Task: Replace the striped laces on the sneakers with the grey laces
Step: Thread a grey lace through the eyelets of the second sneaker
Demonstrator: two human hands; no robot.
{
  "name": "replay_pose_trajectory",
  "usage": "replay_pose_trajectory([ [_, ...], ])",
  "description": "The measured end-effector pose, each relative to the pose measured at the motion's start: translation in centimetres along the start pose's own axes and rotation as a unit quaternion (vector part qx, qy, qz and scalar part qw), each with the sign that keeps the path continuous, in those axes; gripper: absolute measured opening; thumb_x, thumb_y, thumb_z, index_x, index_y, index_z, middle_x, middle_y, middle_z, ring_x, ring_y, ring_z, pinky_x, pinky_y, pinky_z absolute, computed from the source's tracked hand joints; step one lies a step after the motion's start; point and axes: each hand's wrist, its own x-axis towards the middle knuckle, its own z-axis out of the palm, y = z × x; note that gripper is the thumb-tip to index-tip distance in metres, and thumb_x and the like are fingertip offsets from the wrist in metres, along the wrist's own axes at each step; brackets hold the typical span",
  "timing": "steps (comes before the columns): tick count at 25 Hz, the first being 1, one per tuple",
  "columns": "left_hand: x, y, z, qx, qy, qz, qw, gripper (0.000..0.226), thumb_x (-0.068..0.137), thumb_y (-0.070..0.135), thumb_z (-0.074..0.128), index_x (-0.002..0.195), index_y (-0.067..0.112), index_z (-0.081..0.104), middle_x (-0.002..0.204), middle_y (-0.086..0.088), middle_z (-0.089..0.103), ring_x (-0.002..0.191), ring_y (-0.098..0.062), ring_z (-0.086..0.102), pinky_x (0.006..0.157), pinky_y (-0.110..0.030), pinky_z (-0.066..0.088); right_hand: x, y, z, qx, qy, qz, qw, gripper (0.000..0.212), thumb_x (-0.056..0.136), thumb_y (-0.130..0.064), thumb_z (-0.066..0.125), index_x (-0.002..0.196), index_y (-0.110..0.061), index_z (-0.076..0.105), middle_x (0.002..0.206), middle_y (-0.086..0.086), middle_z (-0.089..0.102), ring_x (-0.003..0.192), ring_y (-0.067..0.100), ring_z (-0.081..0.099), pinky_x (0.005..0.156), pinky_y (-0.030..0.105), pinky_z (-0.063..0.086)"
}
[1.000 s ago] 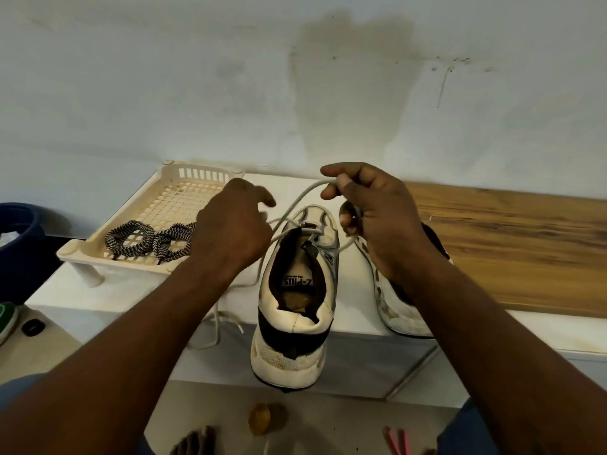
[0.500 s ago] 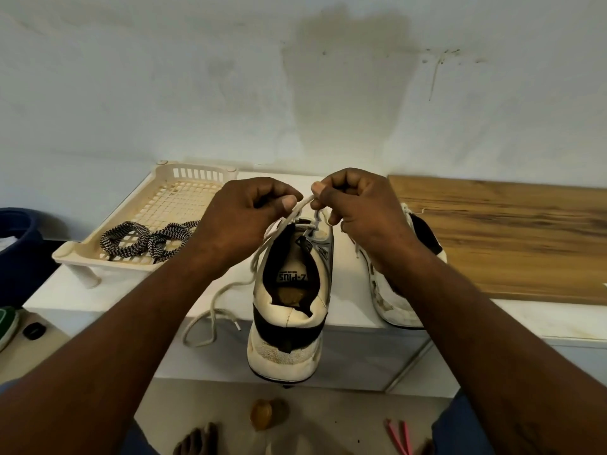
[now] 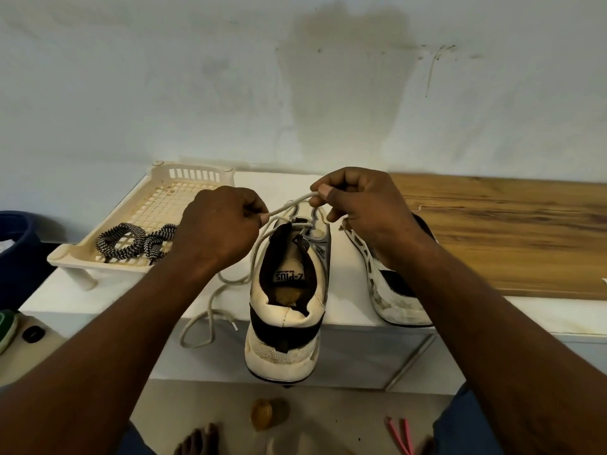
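A worn white sneaker point(image 3: 285, 310) stands heel towards me at the front edge of the white table point(image 3: 98, 300), its heel hanging over the edge. A grey lace point(image 3: 210, 310) runs through its top eyelets. My left hand point(image 3: 216, 231) pinches one strand of it, and my right hand point(image 3: 364, 205) pinches the strand's other part just above the tongue. The lace's loose end loops down over the table's edge at the left. A second sneaker point(image 3: 394, 290) lies behind my right wrist, partly hidden. Black-and-white striped laces point(image 3: 134, 244) lie coiled in the cream tray point(image 3: 184, 192).
A wooden board point(image 3: 512, 231) covers the table's right part. A dark blue bin point(image 3: 16, 244) stands at the left. On the floor below are a brown round object point(image 3: 262, 413), pink sticks point(image 3: 399, 435) and a bare foot point(image 3: 197, 441). The wall is close behind.
My hands came together above the sneaker's tongue, then drew slightly apart with the grey lace stretched between them. The loose end now loops lower over the table's edge.
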Motion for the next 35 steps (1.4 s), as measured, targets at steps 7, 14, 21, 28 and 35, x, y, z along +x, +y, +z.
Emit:
replay_pose_trajectory([
  [7, -1.1, 2.2, 0.6, -0.182, -0.015, 0.123, 0.976, 0.02, 0.089, 0.029, 0.077, 0.106, 0.038, 0.073, 0.093, 0.02, 0.075, 0.097, 0.001, 0.067, 0.086, -0.012, 0.045, -0.3, 0.5, 1.4, -0.087, 0.04, -0.037, 0.995, 0.015, 0.086, -0.036, 0.083, 0.083, -0.023, 0.076, 0.074, -0.004, 0.076, 0.068, 0.008, 0.071, 0.066, 0.028, 0.055],
  [14, -0.8, 2.2, 1.2, -0.169, 0.024, 0.089, 0.981, 0.012, 0.095, 0.026, 0.07, 0.102, 0.032, 0.078, 0.09, 0.016, 0.073, 0.09, -0.003, 0.066, 0.079, -0.021, 0.05, -0.2, 0.5, 1.2, -0.017, 0.034, -0.028, 0.999, 0.006, 0.093, -0.019, 0.076, 0.097, -0.019, 0.071, 0.082, -0.002, 0.079, 0.075, 0.01, 0.076, 0.068, 0.026, 0.054],
  [21, -0.5, 2.0, 1.5, -0.136, 0.059, 0.073, 0.986, 0.006, 0.092, 0.033, 0.073, 0.087, 0.033, 0.076, 0.082, 0.018, 0.07, 0.081, 0.002, 0.063, 0.071, -0.019, 0.044, -0.2, 0.7, 1.6, -0.135, 0.063, -0.012, 0.989, 0.016, 0.09, -0.043, 0.077, 0.091, -0.027, 0.072, 0.083, -0.007, 0.077, 0.078, 0.01, 0.074, 0.074, 0.036, 0.06],
  [28, -0.2, 2.2, 2.3, -0.132, 0.025, 0.031, 0.99, 0.009, 0.091, 0.027, 0.071, 0.092, 0.028, 0.08, 0.094, 0.012, 0.075, 0.091, -0.004, 0.067, 0.082, -0.025, 0.049, -2.1, 1.2, 3.3, -0.417, -0.099, -0.035, 0.903, 0.07, 0.081, -0.057, 0.074, 0.136, -0.021, 0.05, 0.121, 0.0, 0.058, 0.106, 0.02, 0.06, 0.08, 0.034, 0.051],
  [35, 0.2, 2.3, 4.2, -0.022, 0.006, 0.015, 1.0, 0.016, 0.091, 0.037, 0.067, 0.095, 0.029, 0.079, 0.105, 0.006, 0.076, 0.1, -0.015, 0.067, 0.085, -0.032, 0.051, -1.0, 2.2, 2.6, -0.339, 0.029, -0.017, 0.94, 0.021, 0.088, -0.025, 0.062, 0.092, -0.02, 0.082, 0.084, -0.001, 0.076, 0.077, 0.016, 0.07, 0.077, 0.036, 0.061],
])
